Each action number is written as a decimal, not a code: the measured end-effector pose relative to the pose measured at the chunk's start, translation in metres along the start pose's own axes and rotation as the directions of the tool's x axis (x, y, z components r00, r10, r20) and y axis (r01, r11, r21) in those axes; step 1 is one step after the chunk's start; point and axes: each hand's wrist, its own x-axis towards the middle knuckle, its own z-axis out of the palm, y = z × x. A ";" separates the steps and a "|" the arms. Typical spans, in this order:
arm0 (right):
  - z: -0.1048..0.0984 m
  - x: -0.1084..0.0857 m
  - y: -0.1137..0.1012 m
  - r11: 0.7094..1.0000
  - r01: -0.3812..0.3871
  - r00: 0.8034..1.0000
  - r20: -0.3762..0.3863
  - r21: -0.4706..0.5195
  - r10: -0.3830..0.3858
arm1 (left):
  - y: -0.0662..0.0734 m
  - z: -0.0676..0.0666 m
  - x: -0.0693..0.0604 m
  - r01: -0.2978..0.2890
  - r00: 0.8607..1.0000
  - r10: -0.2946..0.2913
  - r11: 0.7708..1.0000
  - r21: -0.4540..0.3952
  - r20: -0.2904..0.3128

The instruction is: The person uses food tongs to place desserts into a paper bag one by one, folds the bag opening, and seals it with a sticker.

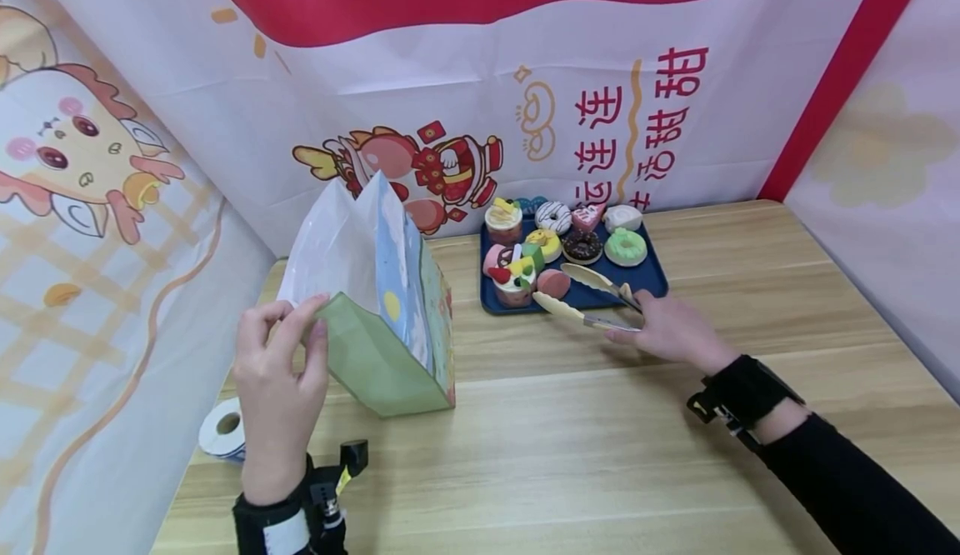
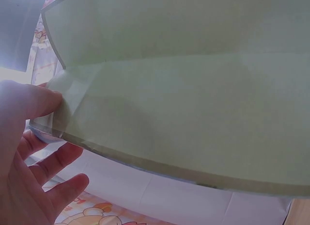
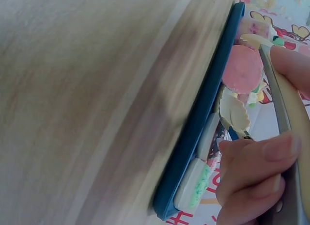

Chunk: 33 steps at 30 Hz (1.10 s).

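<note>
My left hand (image 1: 277, 372) pinches the top edge of a paper bag (image 1: 390, 363) between thumb and fingers. The bag stands upright with its mouth open; its near side is plain green and its right side is printed. In my right hand (image 1: 675, 330) is a pair of tongs (image 1: 592, 322) with cream scalloped tips, spread apart. The tips straddle a round pink macaron (image 1: 553, 283) at the front of a blue tray (image 1: 480, 288). In the right wrist view, the macaron (image 3: 242, 69) stands out beside one cream tip (image 3: 234, 111); whether the tips touch it I cannot tell.
The tray also carries several toy sweets, among them a green donut (image 1: 626, 247), a chocolate donut (image 1: 582, 247), a white striped donut (image 1: 553, 217) and a fruit-topped cup (image 1: 514, 287). A white roll (image 1: 223, 428) lies left of the left hand. Printed cloth (image 1: 420, 63) hangs behind the table.
</note>
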 end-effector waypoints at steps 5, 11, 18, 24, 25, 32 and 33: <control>0.003 0.002 0.001 1.000 -0.008 1.000 0.012 0.003 0.008 | -0.001 0.000 0.000 0.001 1.000 -0.001 1.000 0.000 0.000; 0.006 0.003 0.001 1.000 -0.012 1.000 0.022 0.020 0.012 | -0.002 0.000 0.000 -0.006 1.000 0.006 1.000 0.001 -0.003; 0.009 0.005 0.002 1.000 -0.004 0.999 0.051 0.027 0.003 | -0.002 0.000 0.000 -0.009 1.000 0.009 1.000 -0.001 -0.003; 0.010 0.005 0.002 1.000 0.004 0.997 0.076 0.023 -0.005 | -0.002 -0.001 0.000 0.000 1.000 0.000 1.000 0.001 -0.003; 0.011 0.005 0.002 1.000 0.008 0.997 0.074 0.019 -0.010 | -0.002 -0.001 0.000 0.001 1.000 -0.001 1.000 0.000 -0.003; 0.009 0.003 0.003 0.999 0.013 0.997 0.073 0.047 -0.017 | 0.000 -0.002 0.001 0.011 1.000 -0.011 1.000 0.003 0.004; 0.008 0.003 0.003 0.999 0.014 0.998 0.066 0.052 -0.018 | 0.001 -0.002 0.001 0.011 1.000 -0.011 1.000 0.004 0.005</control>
